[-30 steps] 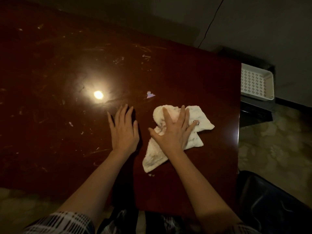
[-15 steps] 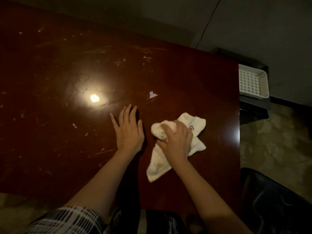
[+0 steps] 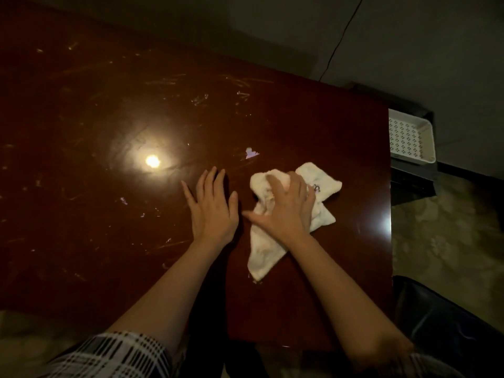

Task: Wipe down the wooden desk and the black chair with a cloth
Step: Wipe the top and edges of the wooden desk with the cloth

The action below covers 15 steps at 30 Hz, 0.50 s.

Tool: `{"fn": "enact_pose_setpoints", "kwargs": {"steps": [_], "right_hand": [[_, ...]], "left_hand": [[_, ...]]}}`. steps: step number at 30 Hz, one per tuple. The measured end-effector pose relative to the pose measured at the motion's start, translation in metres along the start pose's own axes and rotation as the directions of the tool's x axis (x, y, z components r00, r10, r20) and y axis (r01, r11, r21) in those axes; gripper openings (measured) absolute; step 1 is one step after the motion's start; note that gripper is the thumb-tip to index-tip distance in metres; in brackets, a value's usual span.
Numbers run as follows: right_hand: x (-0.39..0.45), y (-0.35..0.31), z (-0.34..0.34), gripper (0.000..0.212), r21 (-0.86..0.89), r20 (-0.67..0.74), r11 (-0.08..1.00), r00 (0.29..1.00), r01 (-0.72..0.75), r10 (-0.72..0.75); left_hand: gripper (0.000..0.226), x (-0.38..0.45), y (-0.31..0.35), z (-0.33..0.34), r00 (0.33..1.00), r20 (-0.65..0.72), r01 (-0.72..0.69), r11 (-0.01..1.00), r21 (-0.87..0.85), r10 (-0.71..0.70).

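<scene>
The dark red-brown wooden desk [image 3: 109,105] fills most of the view, its glossy top scratched and streaked. A crumpled white cloth [image 3: 261,252] lies near the desk's right edge. My right hand [image 3: 286,211] is on top of it, fingers curled into the bunched upper part, thumb spread left. Just left of the cloth, my left hand [image 3: 212,211] rests flat on the bare wood, fingers straight. Part of the black chair [image 3: 441,323] shows at the bottom right, beside the desk's corner.
A white perforated basket [image 3: 409,137] sits on a low dark stand beyond the desk's right edge. A small pale scrap [image 3: 251,153] sticks to the wood above my hands. A lamp reflection [image 3: 152,160] glares on the wood. A thin cable [image 3: 341,42] runs down the wall.
My right hand went from flat on the spread cloth to curling in and bunching it, then shifted slightly. The left hand stayed flat in place.
</scene>
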State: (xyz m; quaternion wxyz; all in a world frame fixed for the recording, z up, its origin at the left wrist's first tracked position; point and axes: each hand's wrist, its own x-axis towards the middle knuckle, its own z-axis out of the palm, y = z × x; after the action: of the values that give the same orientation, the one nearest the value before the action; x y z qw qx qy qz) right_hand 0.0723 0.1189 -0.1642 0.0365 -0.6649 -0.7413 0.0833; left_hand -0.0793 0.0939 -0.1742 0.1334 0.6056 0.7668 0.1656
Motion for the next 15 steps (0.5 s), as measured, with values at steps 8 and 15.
{"fn": "enact_pose_setpoints", "kwargs": {"steps": [8,15], "right_hand": [[-0.019,0.006,0.009,0.054,-0.052,-0.100,0.993,0.989,0.107,-0.112],[0.016,-0.008,0.000,0.050,-0.003,-0.047,0.999,0.998,0.044,-0.044]], "left_hand": [[0.060,-0.001,-0.003,0.000,0.999,-0.053,0.002,0.997,-0.077,-0.006],[0.057,-0.001,-0.005,0.003,0.997,-0.079,-0.025,0.997,-0.067,0.020]]}}
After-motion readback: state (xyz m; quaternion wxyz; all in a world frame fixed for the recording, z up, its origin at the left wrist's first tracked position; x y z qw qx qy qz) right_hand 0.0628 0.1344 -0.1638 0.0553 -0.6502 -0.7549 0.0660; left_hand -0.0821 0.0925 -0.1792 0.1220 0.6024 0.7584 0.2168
